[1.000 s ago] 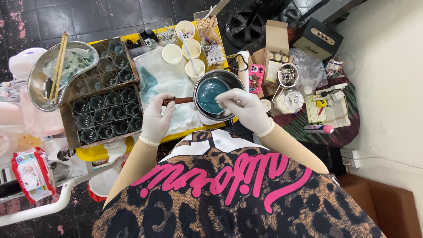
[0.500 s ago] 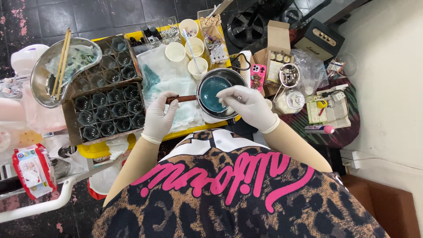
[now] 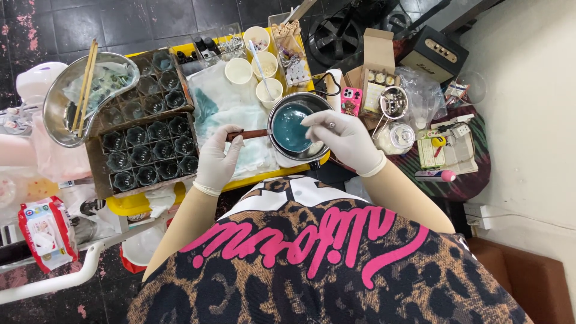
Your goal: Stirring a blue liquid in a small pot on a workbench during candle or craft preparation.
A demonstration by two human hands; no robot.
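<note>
The right hand [image 3: 345, 139] has shifted a little across the metal pan [image 3: 298, 127] of teal liquid, fingers pinched on something too small to tell. The left hand [image 3: 216, 159] keeps its fingers clenched around the brown handle [image 3: 247, 135], steadying the pan on the worktop [image 3: 259, 175].

Shiny round steel saucepan [image 3: 298, 129] at frame centre, dark wooden handle [image 3: 247, 135], glossy teal liquid [image 3: 290, 127]; matt white paper cups [image 3: 238, 70] above; smooth white latex gloves.

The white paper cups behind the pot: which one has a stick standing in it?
The cup nearest the pot, the front one of the three. A pale stick leans out of it; the other two cups hold none.
</note>
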